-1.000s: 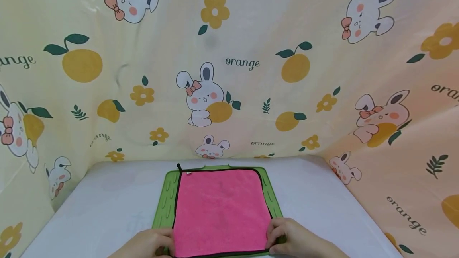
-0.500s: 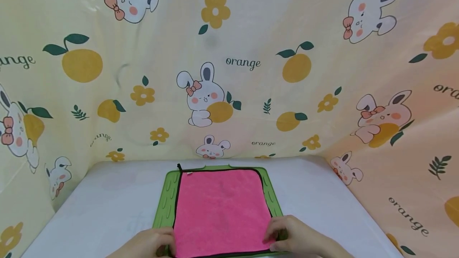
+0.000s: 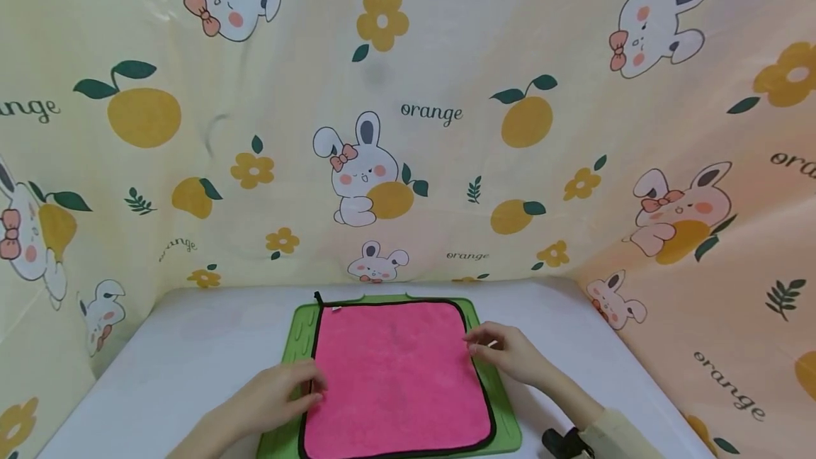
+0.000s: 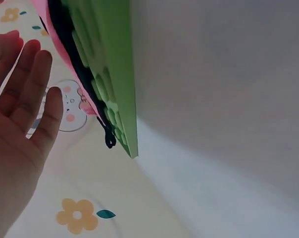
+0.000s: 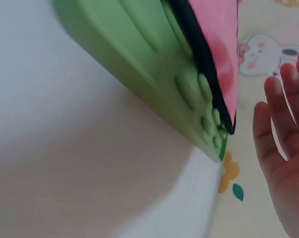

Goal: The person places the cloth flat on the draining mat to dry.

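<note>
A pink cloth (image 3: pixel 395 381) with black edging lies spread flat over a green board (image 3: pixel 506 420) that has raised shapes along its border. My left hand (image 3: pixel 277 395) hovers at the cloth's left edge, fingers loosely bent and holding nothing. Across from it, my right hand (image 3: pixel 516 356) is at the upper right edge, also with nothing in its grasp. Both wrist views show the fingers apart from the cloth. A small black loop (image 4: pixel 110 138) sticks out from the cloth's far left corner.
The board rests on a white table (image 3: pixel 204 346). Behind and beside it hangs a yellowish curtain (image 3: pixel 446 176) printed with rabbits, oranges and flowers. A black device (image 3: pixel 567 443) is strapped at the right wrist.
Both hands have let go of the cloth's near corners and moved forward along its sides, the right one farther. The near corners now show, lying flat on the board.
</note>
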Demonstrator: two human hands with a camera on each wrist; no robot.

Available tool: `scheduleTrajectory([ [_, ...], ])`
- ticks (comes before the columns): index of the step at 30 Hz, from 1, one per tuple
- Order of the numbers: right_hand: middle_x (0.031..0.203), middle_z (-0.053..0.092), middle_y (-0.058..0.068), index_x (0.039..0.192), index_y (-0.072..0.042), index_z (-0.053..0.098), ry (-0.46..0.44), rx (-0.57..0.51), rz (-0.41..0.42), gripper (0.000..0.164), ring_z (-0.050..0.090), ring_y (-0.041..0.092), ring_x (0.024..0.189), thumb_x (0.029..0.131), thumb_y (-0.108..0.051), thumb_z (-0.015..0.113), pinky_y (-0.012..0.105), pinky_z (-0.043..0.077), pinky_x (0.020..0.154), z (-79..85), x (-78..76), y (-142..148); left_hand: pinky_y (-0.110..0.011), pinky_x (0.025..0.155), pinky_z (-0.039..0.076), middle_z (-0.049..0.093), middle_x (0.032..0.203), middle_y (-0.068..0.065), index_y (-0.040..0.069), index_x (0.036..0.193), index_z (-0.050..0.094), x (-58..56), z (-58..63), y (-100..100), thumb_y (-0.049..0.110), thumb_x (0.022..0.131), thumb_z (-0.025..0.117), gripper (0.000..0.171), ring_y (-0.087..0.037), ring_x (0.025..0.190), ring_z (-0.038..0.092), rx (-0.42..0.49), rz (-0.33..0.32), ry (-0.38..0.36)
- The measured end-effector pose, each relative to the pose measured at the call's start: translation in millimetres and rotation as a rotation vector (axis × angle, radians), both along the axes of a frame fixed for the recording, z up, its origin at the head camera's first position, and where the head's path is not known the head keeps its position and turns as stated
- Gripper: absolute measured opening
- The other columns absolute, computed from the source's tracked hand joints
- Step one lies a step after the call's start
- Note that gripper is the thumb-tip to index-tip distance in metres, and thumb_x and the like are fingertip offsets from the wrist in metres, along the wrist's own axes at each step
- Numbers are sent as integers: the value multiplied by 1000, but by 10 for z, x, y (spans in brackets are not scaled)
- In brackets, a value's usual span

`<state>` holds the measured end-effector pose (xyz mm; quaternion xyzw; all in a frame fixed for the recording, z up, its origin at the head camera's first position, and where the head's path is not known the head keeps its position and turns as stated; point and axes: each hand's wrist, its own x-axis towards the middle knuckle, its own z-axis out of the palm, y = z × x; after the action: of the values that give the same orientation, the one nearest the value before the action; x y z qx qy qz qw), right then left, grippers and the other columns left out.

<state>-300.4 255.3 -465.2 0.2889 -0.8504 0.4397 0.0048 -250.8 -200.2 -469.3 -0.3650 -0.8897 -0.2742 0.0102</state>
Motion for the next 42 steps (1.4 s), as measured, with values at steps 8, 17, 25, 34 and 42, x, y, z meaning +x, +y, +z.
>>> scheduleTrajectory([
  [8, 107, 74, 11, 116, -2, 73, 61, 10, -178, 19, 68, 16, 93, 101, -13, 68, 29, 56, 78, -106, -444, -13, -32, 78, 56, 66, 98, 15, 15, 107, 72, -489, 20, 37, 12, 98, 72, 10, -2, 88, 59, 15, 124, -28],
  [17, 106, 74, 8, 115, -3, 73, 17, 77, -307, 18, 68, 22, 94, 99, -11, 69, 33, 55, 77, -219, -848, -45, -36, 77, 53, 69, 98, 2, 8, 106, 74, -983, 45, 23, 8, 98, 71, 8, -15, 89, 62, 37, 259, 8],
  [25, 105, 74, 7, 114, -3, 73, -39, 114, -340, 18, 66, 18, 88, 98, -8, 70, 32, 54, 73, -338, -1032, -93, -55, 99, 51, 73, 106, -7, 6, 105, 75, -1314, -37, 10, 7, 97, 70, 9, -34, 111, 65, 11, 320, 26],
  [34, 104, 73, 6, 114, -3, 73, -68, 116, -329, 20, 64, 18, 88, 95, -7, 74, 31, 53, 69, -389, -1113, -186, -55, 103, 49, 74, 112, -10, 6, 108, 76, -1478, -141, -32, 12, 96, 74, 14, -37, 115, 64, -27, 334, 24],
  [42, 98, 72, 6, 111, -2, 73, -40, 103, -316, 24, 68, 20, 91, 88, -1, 79, 30, 54, 71, -403, -1167, -200, -54, 101, 50, 73, 108, -8, 6, 109, 76, -1560, -187, -9, 10, 94, 75, 16, -34, 111, 65, -20, 338, 4],
])
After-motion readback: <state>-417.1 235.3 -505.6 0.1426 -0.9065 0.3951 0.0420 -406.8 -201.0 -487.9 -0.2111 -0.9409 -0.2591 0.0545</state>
